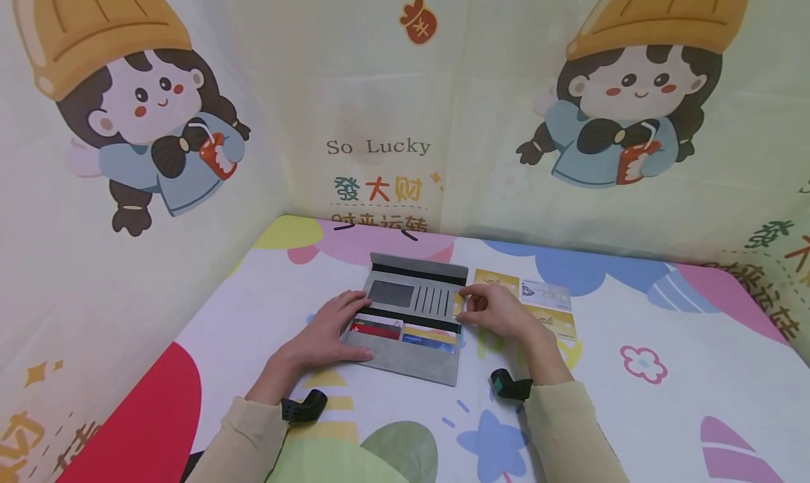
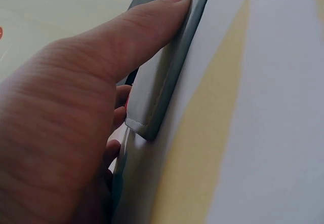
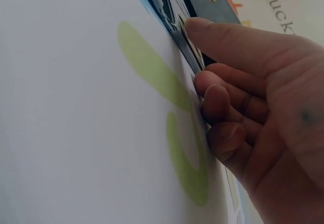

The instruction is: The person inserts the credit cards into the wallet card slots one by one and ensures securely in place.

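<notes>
A grey long wallet (image 1: 427,367) lies unfolded on the table, its dark-lined flap at the far side. In the lower panel's pockets sit a red-and-black card (image 1: 375,328) and a blue-and-yellow card (image 1: 430,338). My left hand (image 1: 325,332) rests on the wallet's left edge; its thumb presses the lower panel, seen also in the left wrist view. At the right edge, my right hand (image 1: 496,311) pinches a gold card (image 1: 458,304), partly inside the wallet's upper panel. In the right wrist view, thumb and curled fingers meet at the wallet's layered edge (image 3: 188,46).
Right of the wallet lie a gold card (image 1: 496,280), a silver card (image 1: 546,294) and another gold card (image 1: 557,323), close together. A patterned cloth (image 1: 633,413) covers the table. Printed sheeting (image 1: 367,68) stands behind and at the sides.
</notes>
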Demonstrator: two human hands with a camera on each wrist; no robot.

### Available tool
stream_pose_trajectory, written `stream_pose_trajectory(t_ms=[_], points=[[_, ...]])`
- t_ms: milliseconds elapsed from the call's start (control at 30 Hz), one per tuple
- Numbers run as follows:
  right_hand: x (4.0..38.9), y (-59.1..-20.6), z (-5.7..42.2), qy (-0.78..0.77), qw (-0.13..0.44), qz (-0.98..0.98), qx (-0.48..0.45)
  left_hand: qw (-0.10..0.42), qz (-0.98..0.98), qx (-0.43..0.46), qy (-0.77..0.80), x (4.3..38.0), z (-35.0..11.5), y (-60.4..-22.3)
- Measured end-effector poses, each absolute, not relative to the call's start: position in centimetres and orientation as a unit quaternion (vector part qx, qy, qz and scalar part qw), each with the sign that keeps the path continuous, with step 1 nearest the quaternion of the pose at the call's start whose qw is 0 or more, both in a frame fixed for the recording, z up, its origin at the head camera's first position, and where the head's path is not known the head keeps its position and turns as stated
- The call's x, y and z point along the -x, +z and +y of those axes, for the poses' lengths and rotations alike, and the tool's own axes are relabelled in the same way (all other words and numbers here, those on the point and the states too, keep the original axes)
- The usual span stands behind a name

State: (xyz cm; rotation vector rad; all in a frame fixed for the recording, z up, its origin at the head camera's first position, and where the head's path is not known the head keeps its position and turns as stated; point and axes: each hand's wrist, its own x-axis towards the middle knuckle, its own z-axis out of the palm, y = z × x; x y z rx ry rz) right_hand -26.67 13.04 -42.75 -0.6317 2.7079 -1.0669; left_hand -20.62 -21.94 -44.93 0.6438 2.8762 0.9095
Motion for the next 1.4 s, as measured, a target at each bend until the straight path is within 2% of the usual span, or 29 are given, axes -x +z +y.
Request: stream_pose_trajectory(t_ms=[600, 1400], points=[[26.6, -42.3, 13.9, -0.382, 0.095, 0.899, 0.192, 0.027, 0.932, -0.208, 0.295, 20.5, -21.8, -44.8], [26.6, -41.8, 15.4, -0.406, 0.098, 0.883, 0.217, 0.019, 0.933, -0.217, 0.287, 20.6, -22.0, -45.0]])
